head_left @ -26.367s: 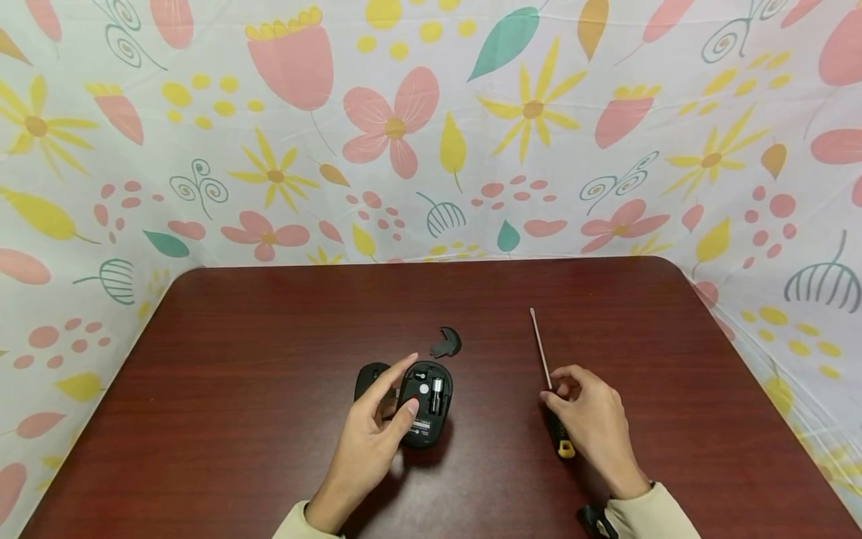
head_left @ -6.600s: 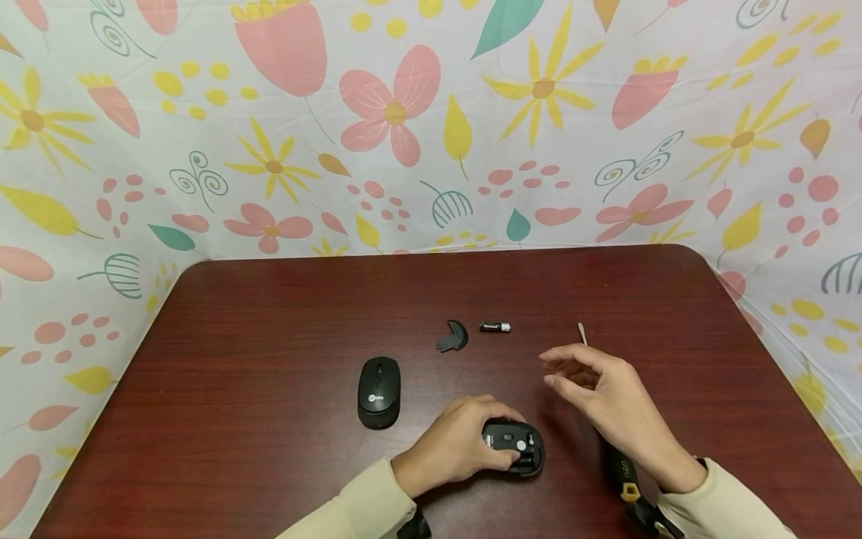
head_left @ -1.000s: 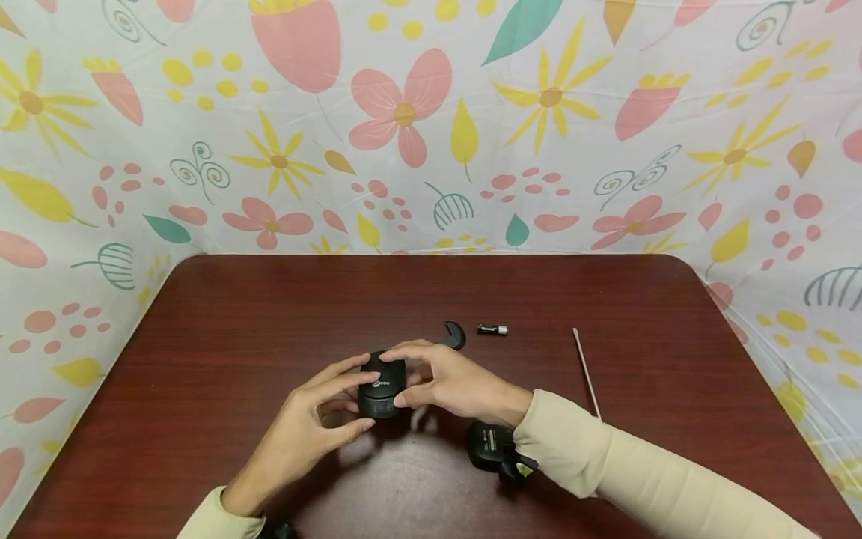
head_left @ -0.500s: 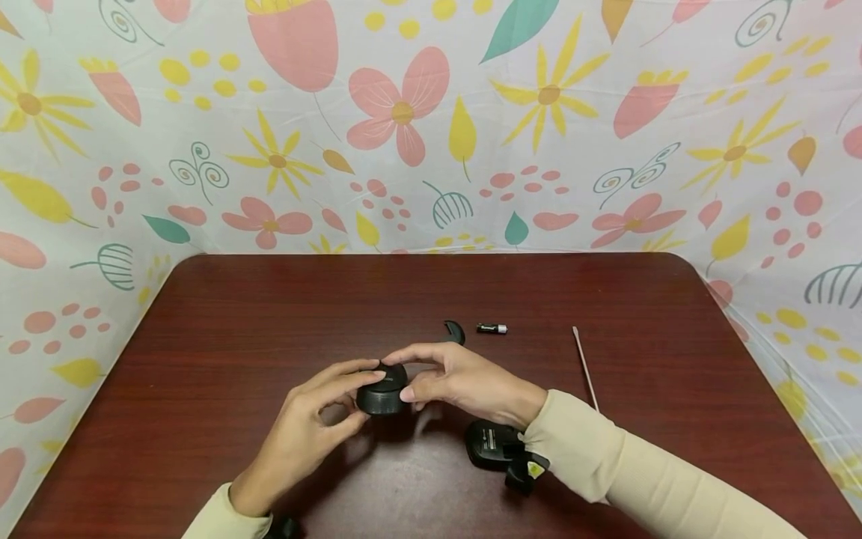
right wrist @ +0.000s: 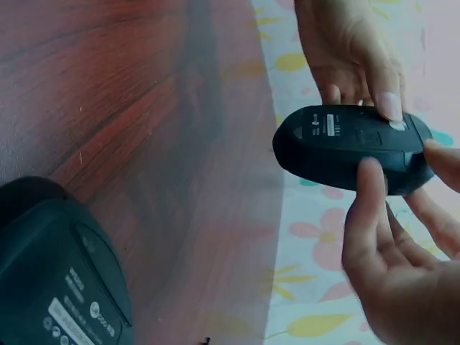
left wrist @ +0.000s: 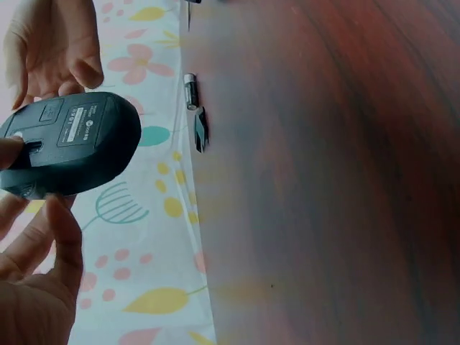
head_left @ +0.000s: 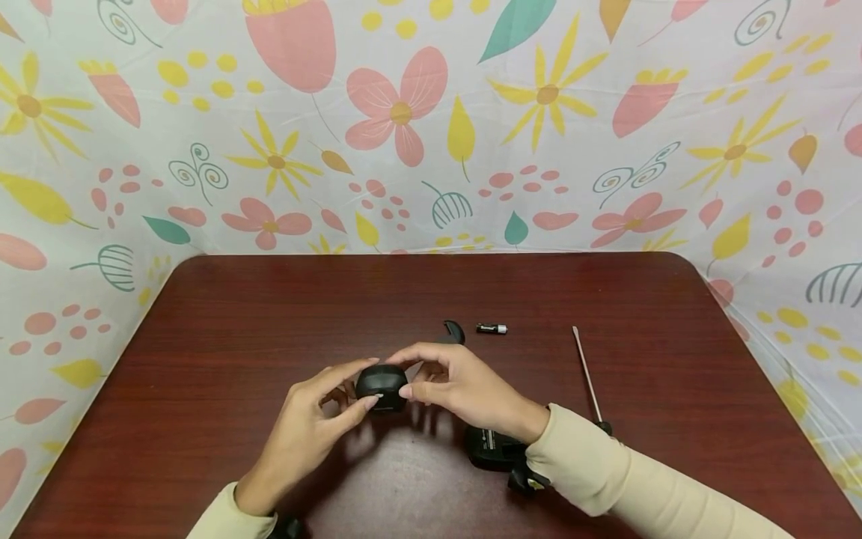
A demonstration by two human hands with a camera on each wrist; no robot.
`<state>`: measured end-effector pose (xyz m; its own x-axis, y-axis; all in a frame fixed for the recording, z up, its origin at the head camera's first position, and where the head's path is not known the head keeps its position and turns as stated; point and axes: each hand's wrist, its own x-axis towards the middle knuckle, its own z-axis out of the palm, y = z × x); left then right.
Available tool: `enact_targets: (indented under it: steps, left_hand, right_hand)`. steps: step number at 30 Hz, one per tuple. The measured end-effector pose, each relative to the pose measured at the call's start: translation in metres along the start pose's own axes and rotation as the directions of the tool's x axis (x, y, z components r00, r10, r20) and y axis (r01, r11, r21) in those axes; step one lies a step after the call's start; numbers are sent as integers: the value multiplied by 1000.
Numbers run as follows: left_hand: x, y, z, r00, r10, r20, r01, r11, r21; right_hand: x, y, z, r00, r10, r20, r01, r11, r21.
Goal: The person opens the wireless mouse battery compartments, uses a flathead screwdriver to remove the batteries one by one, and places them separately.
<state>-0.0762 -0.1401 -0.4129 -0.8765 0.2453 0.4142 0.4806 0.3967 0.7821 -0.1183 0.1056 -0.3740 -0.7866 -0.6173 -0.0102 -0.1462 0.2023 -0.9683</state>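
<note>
Basically, left hand (head_left: 306,419) and right hand (head_left: 469,391) pinching one black mouse (head_left: 381,379), raised over the table (head_left: 269,322), centre.
Thumbs and fingertips grip it from both sides; labelled underside shows in both wrist views. Second mouse (head_left: 483,452) label-up near right, partly behind right sleeve (head_left: 586,457). Curved black piece (head_left: 456,331) and battery (head_left: 491,329) on far side, screwdriver (head_left: 587,374) farther right.

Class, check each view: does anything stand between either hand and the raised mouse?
Nothing visible does: the left hand and right hand both hold the raised mouse directly; the other mouse lies aside, not between them.
</note>
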Motion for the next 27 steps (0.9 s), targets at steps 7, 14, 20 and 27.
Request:
enact_targets:
  steps: [7, 14, 20, 27]
  left_hand:
    - [0, 3, 3, 994, -100, 47, 105, 987, -125]
    - [1, 11, 5, 984, -177, 36, 180, 966, -183]
    - [1, 21, 11, 976, -217, 13, 215, 954, -211]
    - [0, 27, 18, 973, -226, -47, 209, 949, -237]
  right_hand:
    - [-4, 0, 4, 993, -110, -47, 104, 988, -112]
    - [-6, -2, 10, 983, -166, -78, 157, 982, -104]
    - [-9, -5, 17, 974, -208, -95, 195, 973, -123]
    - [-12, -6, 23, 967, -220, -126, 206, 971, -118]
